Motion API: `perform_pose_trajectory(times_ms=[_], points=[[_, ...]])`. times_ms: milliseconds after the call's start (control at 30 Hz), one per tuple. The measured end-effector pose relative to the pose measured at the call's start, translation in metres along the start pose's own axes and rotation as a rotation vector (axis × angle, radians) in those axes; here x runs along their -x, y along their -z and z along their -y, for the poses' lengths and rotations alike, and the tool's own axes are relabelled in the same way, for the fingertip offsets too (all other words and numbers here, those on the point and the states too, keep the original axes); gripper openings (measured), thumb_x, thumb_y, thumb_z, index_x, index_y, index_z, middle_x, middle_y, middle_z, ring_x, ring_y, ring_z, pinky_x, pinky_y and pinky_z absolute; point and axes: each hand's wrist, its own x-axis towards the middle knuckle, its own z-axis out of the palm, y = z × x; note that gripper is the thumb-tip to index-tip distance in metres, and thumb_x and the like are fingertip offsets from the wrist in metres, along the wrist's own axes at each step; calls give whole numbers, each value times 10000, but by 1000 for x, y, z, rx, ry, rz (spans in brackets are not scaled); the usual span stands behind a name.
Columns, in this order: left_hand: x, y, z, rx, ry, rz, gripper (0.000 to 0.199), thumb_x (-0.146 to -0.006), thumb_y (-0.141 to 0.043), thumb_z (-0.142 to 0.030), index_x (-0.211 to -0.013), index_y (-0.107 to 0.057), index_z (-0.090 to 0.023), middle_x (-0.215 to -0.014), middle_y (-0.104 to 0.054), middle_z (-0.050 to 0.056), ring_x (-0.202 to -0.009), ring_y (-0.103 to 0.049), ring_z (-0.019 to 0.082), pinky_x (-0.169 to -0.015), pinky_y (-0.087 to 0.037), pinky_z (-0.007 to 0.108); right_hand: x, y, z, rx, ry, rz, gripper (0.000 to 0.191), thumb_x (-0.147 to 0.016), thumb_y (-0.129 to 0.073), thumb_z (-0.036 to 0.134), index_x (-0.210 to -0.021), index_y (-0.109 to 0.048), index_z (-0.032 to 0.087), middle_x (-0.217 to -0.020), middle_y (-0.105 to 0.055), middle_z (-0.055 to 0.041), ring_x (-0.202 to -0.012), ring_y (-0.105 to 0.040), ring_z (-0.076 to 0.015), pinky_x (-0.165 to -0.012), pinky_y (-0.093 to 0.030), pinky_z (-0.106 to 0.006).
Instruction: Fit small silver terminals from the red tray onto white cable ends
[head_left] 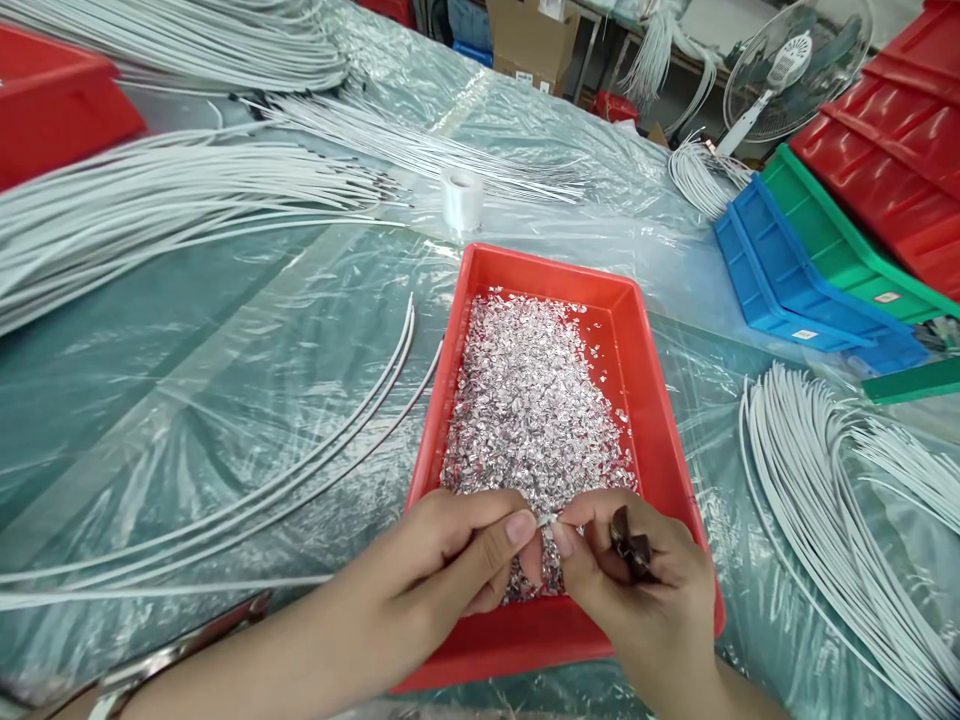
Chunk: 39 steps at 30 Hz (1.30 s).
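Note:
Over the red tray (667, 430), my left hand (450, 560) is closed, pinching a white cable (247, 585) near its end between thumb and forefinger. My right hand (637, 580) meets it fingertip to fingertip, its thumb and forefinger closed on the cable's small frayed-looking tip (547, 520). A dark brown object (634, 545) is tucked among the curled fingers of my right hand; its kind cannot be made out. Many small silvery foil scraps (532, 400) fill the tray below both hands.
Loose white cables (330, 450) curve in from the left. Cable bundles (187, 200) lie at the far left, with another bundle (832, 500) at right. A clear tape roll (461, 200) stands behind the tray. Stacked bins (810, 270) and a fan (795, 70) are at back right.

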Motion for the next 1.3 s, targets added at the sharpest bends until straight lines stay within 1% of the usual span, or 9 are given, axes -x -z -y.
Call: perform_pose_trajectory(times_ms=[100,200,300,400,667,900,1100,1200,1300], points=[[1,-2,4,14,2,-12,391,-977,-342,-454,-770,-519,-174,-642,-388,-44,-563,-351,106,-508,-310,227,1,0,1,-25,-43,-7,150,-788,-620,95,-749,-592,237,-503,-275,111,-410,-183,-62,-356,-124,-196],[2,-3,7,-1,-9,-25,377,-979,-341,-447,-763,-503,-183,-663,-401,-37,-588,-363,112,-525,-327,229,1,-1,1,-65,-60,-3,170,-794,-601,80,-750,-591,244,-506,-286,113,-415,-174,-61,-356,-121,-187],[2,-4,7,-35,-21,-30,379,-979,-334,-433,-740,-490,-184,-660,-416,-34,-599,-379,114,-548,-358,228,1,-1,1,-99,-55,12,190,-789,-592,62,-770,-598,251,-512,-287,115,-414,-162,-60,-352,-115,-181],[0,-5,7,-56,-20,-55,387,-974,-330,-430,-723,-490,-182,-645,-412,-35,-597,-393,116,-560,-378,230,1,-2,2,-103,-99,-11,190,-778,-596,66,-751,-604,255,-507,-271,117,-424,-151,-60,-371,-116,-183],[-1,-7,8,-213,-79,-137,374,-974,-344,-385,-671,-453,-195,-571,-351,-62,-512,-338,98,-466,-286,211,2,-6,11,-120,-269,-80,123,-750,-626,135,-676,-615,232,-508,-238,112,-458,-137,-73,-419,-118,-209],[-1,-6,7,-241,-152,-180,333,-978,-386,-328,-700,-507,-190,-563,-364,-73,-504,-348,84,-460,-283,192,1,-6,14,-155,-383,-89,94,-729,-632,166,-661,-627,230,-505,-242,108,-471,-127,-82,-433,-109,-224],[-1,-9,10,-327,-233,-265,291,-963,-431,-265,-706,-540,-185,-559,-411,-77,-488,-376,69,-453,-308,168,0,-5,14,-195,-454,-82,79,-712,-638,194,-638,-628,219,-493,-278,104,-471,-140,-84,-434,-127,-222],[-1,-9,12,-357,-256,-288,262,-964,-445,-257,-756,-587,-183,-568,-491,-70,-492,-450,68,-478,-357,163,-2,-3,15,-187,-494,-50,68,-712,-631,218,-645,-620,215,-496,-252,103,-471,-139,-87,-436,-131,-226],[-1,-8,15,-395,-276,-343,225,-953,-477,-246,-816,-641,-179,-620,-599,-46,-523,-526,80,-497,-395,166,-4,-1,16,-162,-507,11,70,-706,-627,222,-641,-602,210,-489,-247,101,-457,-151,-86,-430,-137,-234]])
